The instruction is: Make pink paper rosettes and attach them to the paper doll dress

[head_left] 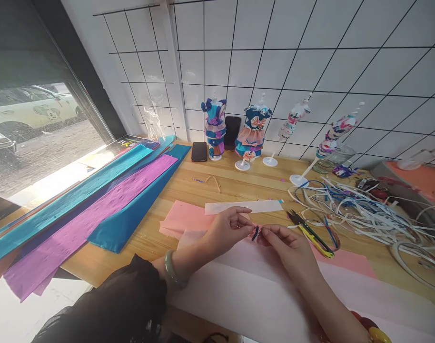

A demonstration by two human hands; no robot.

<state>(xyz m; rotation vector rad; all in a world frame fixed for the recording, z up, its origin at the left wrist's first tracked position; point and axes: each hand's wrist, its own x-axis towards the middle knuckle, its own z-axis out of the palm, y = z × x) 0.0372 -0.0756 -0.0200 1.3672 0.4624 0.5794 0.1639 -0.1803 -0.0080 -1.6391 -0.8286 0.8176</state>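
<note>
A small gathered pink paper piece with a dark blue strip across its middle [256, 233] is pinched between my two hands, much like a little bow. My left hand [229, 229] grips its left side with thumb and forefinger. On the other side, the fingertips of my right hand [284, 240] are closed on it. Beneath both hands spreads a large sheet of pale pink paper [217, 286]. Salmon pink paper [187, 216] lies beyond my left hand, with a white strip [249, 206] partly over it. A yellow and black cutting tool [315, 238] rests right of my right hand.
Long turquoise [78, 190] and purple paper strips [96, 219] reach over the table's left edge. Along the wall stand several small dress forms [250, 136] and two phones [199, 151]. Tangled white and blue strips [353, 209] cover the right side, near a glass jar [333, 159].
</note>
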